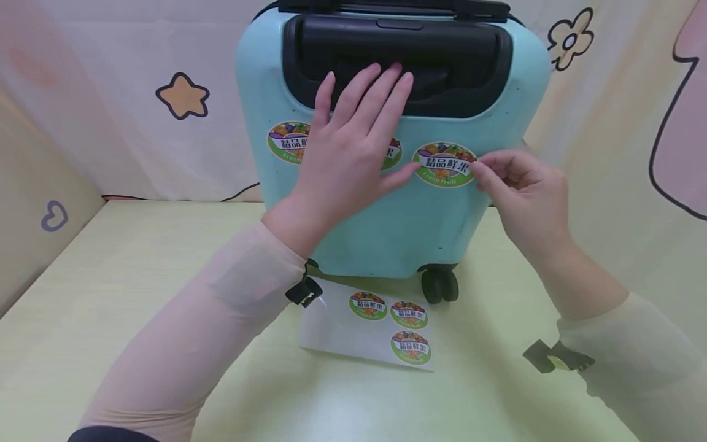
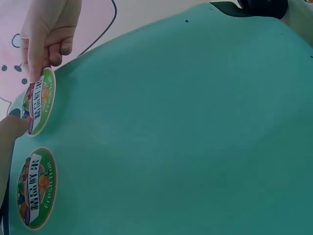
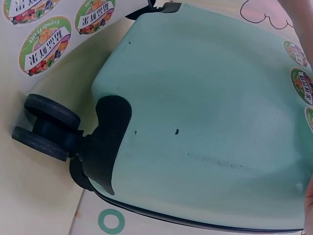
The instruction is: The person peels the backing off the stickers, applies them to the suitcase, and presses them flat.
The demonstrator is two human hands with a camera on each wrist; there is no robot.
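Note:
A light-blue suitcase [image 1: 381, 233] stands upright on the table. My left hand [image 1: 345, 153] lies over its front with fingers extended, fingertips on the black handle recess [image 1: 469, 80]. The left thumb tip meets the left edge of an oval fruit sticker [image 1: 444, 175]. Between thumb and forefinger, my right hand [image 1: 533, 196] pinches that sticker's right edge; in the left wrist view the sticker [image 2: 47, 100] stands at an angle to the shell. Two more stickers are on the suitcase: one at the left [image 1: 286, 144], one in the middle [image 1: 394, 155], both partly hidden by my left hand.
A white sticker sheet [image 1: 337, 325] with three oval stickers lies on the table [image 1: 221, 393] in front of the suitcase. A black wheel [image 1: 440, 284] juts out at the suitcase's lower right. Patterned cloth [image 1: 132, 67] hangs behind and at the sides.

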